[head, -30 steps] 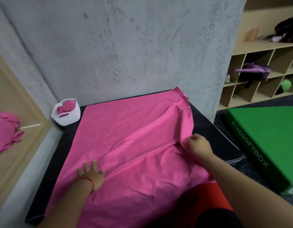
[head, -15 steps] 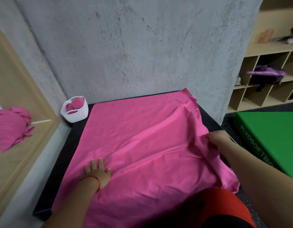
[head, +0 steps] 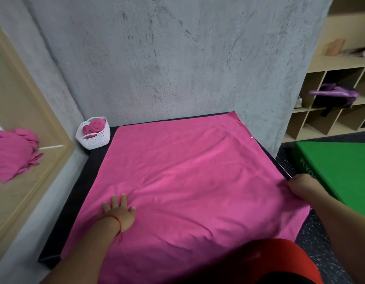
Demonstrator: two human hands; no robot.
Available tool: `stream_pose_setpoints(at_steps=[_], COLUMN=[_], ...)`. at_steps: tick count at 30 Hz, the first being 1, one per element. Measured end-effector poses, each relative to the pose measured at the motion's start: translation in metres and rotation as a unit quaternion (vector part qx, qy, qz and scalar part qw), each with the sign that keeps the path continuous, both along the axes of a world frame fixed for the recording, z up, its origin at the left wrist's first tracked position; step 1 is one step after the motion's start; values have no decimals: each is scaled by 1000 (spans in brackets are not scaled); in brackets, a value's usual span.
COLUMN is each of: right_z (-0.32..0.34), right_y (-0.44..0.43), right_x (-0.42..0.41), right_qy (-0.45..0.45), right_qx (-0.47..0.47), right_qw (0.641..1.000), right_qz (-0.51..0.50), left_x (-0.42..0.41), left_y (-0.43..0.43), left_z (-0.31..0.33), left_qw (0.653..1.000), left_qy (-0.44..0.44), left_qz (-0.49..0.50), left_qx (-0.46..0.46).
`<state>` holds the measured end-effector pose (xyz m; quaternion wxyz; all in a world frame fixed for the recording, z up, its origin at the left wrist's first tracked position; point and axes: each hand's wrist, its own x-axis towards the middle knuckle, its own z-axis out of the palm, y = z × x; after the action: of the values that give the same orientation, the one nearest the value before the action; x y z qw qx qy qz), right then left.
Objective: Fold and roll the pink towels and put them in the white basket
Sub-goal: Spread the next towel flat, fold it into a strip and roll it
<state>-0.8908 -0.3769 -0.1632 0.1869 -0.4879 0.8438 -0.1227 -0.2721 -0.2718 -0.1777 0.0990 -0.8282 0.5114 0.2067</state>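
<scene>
A large pink towel [head: 187,175] lies spread over a black platform [head: 79,193], with shallow creases across its middle. My left hand [head: 119,212] presses flat on the towel's near left part, fingers straight. At the right edge, my right hand [head: 302,186] grips the towel's hem. The white basket [head: 94,137] stands at the platform's far left corner and holds rolled pink towels [head: 95,126].
A heap of pink towels [head: 12,152] lies on a wooden ledge at the left. Concrete wall [head: 167,58] rises right behind the platform. A green soft box [head: 337,162] sits on the floor at the right, with wooden cubby shelves [head: 333,111] beyond it.
My right hand has pulled the towel's right edge outward to the right, flattening the big diagonal fold. The left hand has stayed pressed in place.
</scene>
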Motion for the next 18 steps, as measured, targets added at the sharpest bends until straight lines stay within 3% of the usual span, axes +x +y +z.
stream_pose_setpoints(at_steps=[5,7,9,13,18], right_z=[-19,-13,-15,-26,-22], right_y=[3,6,5,-7,-16], right_x=[0,7,5,-10,-10], right_qy=[-11,-16,-30,-56,-67], right_qx=[-16,-52,-75,-73,-87], right_qw=[1000,998,997,996,994], right_qz=[14,26,13,-11,-13], left_x=[16,34,60,108,118], left_y=[1,10,23,33,35], left_z=[5,11,12,3,-6], left_qw=[999,992,973,957,960], left_qy=[-2,12,-15,6,5], left_qz=[-20,1,89,202,170], left_qx=[-31,-122,-212,-206,-224])
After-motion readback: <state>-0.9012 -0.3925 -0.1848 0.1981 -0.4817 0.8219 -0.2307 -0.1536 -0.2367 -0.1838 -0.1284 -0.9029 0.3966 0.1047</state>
